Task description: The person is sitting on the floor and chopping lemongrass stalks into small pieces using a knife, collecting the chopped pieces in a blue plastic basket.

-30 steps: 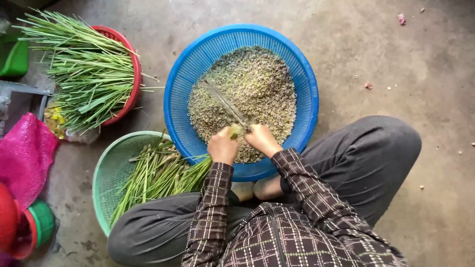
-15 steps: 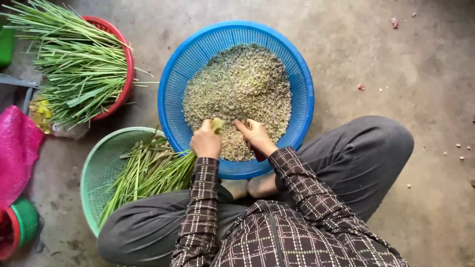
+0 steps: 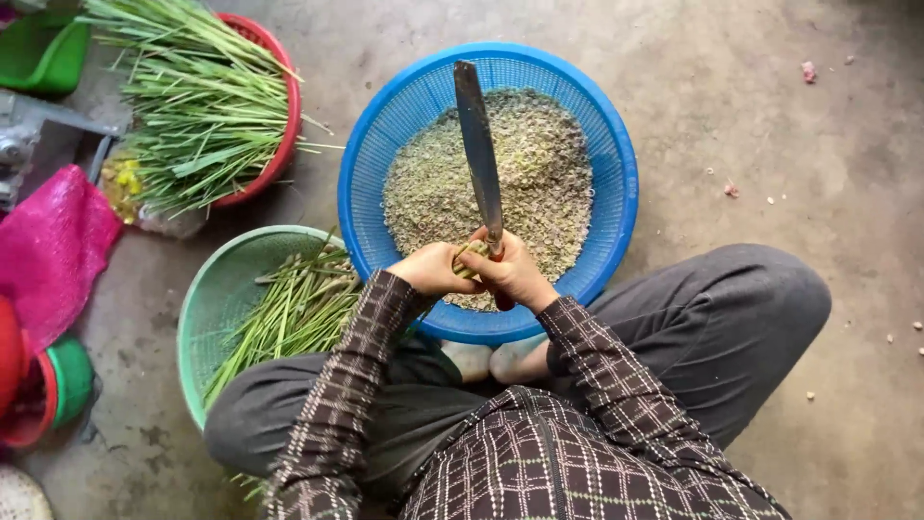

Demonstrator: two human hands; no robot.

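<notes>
1. Your right hand [image 3: 515, 274] has swung the knife [image 3: 478, 144] up since a moment ago: half a second back no blade showed, and now it stands long and dark over the blue basket [image 3: 616, 164], tip pointing away from you.
2. Right fingers are wrapped tight round the handle, just above the near rim of the basket.
3. Your left hand [image 3: 431, 270] sits touching the right, fingers pinched narrow on a short stub of green stalk [image 3: 469, 254], held right against the base of the blade.
4. That stub looks shorter than the piece you had a second ago, so the cutting reads as mid-stroke on the same stalk.
5. Below the blade, the basket holds a broad heap of chopped pieces [image 3: 539, 183], pale green and grey, filling most of the bottom.
6. To your left, the light green basket [image 3: 207, 289] holds whole stalks [image 3: 289, 313] lying lengthwise, close by your left knee.
7. Further off, upper left, the red basket [image 3: 289, 106] is piled with long leafy tops [image 3: 192, 116], well apart from your hands.
8. A pink bag [image 3: 53, 241] lies on the concrete floor [image 3: 770, 116] at the far left.
</notes>
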